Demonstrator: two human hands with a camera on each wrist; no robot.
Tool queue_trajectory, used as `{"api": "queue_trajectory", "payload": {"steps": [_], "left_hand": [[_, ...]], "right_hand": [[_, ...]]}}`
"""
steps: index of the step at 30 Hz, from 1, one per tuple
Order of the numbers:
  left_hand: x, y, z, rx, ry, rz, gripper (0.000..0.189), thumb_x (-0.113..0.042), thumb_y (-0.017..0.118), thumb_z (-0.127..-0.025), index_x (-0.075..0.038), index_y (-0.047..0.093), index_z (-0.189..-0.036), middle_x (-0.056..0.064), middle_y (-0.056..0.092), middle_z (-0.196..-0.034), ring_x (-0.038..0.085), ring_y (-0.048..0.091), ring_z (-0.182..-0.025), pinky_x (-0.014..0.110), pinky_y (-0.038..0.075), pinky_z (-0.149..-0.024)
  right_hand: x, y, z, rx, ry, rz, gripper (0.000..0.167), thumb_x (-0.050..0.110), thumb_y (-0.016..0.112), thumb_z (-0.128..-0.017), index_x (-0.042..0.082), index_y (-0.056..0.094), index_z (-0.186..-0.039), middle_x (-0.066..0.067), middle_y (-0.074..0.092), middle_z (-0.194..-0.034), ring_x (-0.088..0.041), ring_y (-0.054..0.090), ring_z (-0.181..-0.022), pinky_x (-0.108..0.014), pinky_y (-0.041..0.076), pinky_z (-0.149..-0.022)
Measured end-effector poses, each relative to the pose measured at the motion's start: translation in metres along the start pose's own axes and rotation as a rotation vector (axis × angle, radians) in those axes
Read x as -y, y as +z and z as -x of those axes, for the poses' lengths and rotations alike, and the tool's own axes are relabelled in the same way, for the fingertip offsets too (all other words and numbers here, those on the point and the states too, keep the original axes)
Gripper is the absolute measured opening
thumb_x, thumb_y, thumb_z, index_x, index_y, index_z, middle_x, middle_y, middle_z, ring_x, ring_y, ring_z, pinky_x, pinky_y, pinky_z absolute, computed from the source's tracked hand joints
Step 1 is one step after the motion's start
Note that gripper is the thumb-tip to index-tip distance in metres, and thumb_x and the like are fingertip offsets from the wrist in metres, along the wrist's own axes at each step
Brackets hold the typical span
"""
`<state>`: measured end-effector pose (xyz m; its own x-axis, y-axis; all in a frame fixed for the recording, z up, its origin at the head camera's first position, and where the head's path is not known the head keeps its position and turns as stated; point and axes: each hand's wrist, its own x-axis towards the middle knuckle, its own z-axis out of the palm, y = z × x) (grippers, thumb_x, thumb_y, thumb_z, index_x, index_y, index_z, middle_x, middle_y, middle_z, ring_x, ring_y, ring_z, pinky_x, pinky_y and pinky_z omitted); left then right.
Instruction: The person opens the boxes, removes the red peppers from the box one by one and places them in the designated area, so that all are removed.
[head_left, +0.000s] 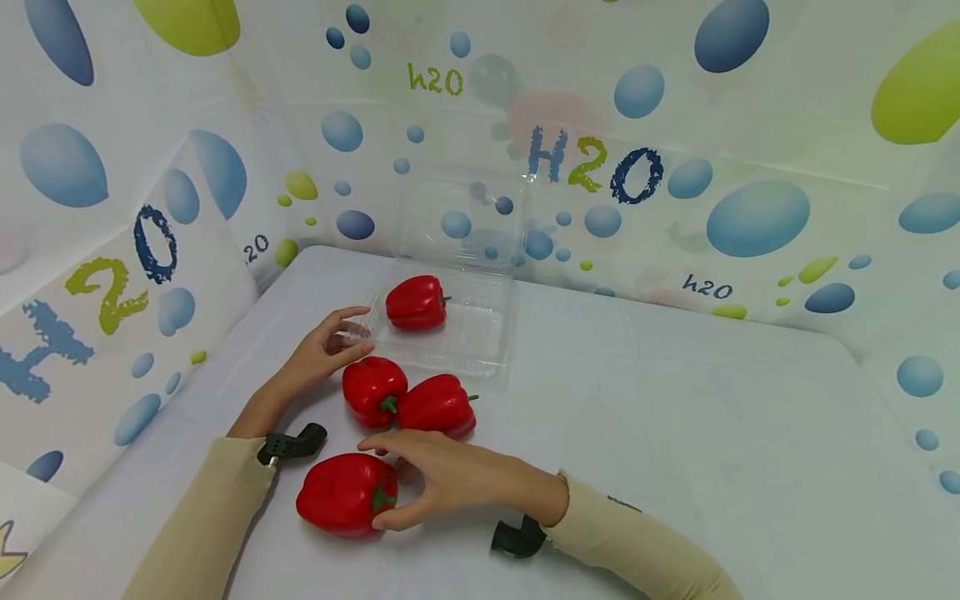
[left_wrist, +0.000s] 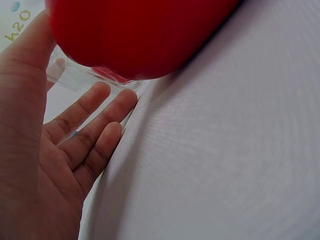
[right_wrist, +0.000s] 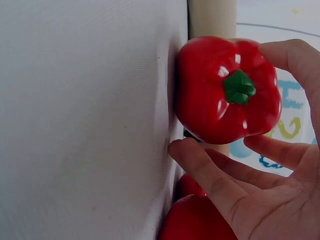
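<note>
In the head view, a red bell pepper (head_left: 347, 495) lies nearest the person on the white table, its green stem (right_wrist: 240, 87) facing my right hand (head_left: 442, 475). That hand's thumb and spread fingers reach around the stem end; firm contact cannot be told. My left hand (head_left: 324, 348) is by the left side of a clear plastic container (head_left: 480, 333), fingers loosely extended; whether they touch it is unclear. One red pepper (head_left: 416, 303) lies inside the container. Between the hands sit two more, a left pepper (head_left: 374, 390) close to my left thumb and a right pepper (head_left: 437, 405).
The container's transparent lid (head_left: 461, 221) stands raised at the back against the patterned sheet (head_left: 585, 75). White cloth (head_left: 675, 433) covers the table, which extends to the right. Dark wrist cameras sit below both hands.
</note>
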<state>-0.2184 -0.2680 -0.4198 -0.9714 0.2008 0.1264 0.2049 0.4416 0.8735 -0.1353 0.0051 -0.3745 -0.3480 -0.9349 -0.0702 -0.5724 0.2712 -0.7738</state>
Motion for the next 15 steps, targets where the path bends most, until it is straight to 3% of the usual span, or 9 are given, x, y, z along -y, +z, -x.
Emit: {"api": "queue_trajectory", "payload": {"steps": [15], "left_hand": [[-0.0023,-0.0006,0.0005,0.011,-0.003,0.018,0.064,-0.019,0.064,-0.094,-0.014,0.034,-0.15,0.023,0.053,-0.131,0.04,0.06,-0.111,0.02,0.054,-0.081]], "right_hand": [[0.0059,-0.0092,0.0052,-0.017,-0.008,0.006,0.075,0.032,0.075,-0.084,0.015,0.039,-0.146,0.002,0.052,-0.136,-0.001,0.054,-0.109,-0.015,0.049,-0.085]]}}
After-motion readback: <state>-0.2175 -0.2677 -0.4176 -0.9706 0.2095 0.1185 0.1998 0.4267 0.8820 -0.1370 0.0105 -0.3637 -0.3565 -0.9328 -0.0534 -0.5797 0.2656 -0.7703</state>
